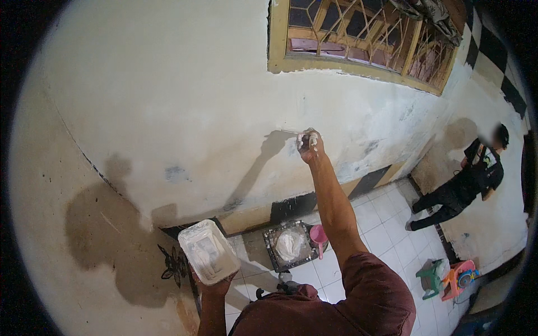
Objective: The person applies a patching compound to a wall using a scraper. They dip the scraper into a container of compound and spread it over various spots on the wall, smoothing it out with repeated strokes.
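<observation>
My right hand [310,145], smeared with white paste, reaches far out to the pale wall [185,101]. Its fingers are closed on a thin flat scraper [290,131], seen nearly edge-on at the wall surface; the grip hides most of it. Lower left, my left hand [216,287] supports a white rectangular plastic tub [226,239] from beneath. White paste coats the tub's inside. The fingers under the tub are mostly hidden. Grey-blue patches and dark stains mark the wall around my right hand.
Below, a dark speckled tray [273,255] holds white paste beside a pink dipper [318,234] on white floor tiles. A barred yellow-framed window [336,66] is above. At right stand a person in black [471,179], a green stool [430,277] and a red chair [453,283].
</observation>
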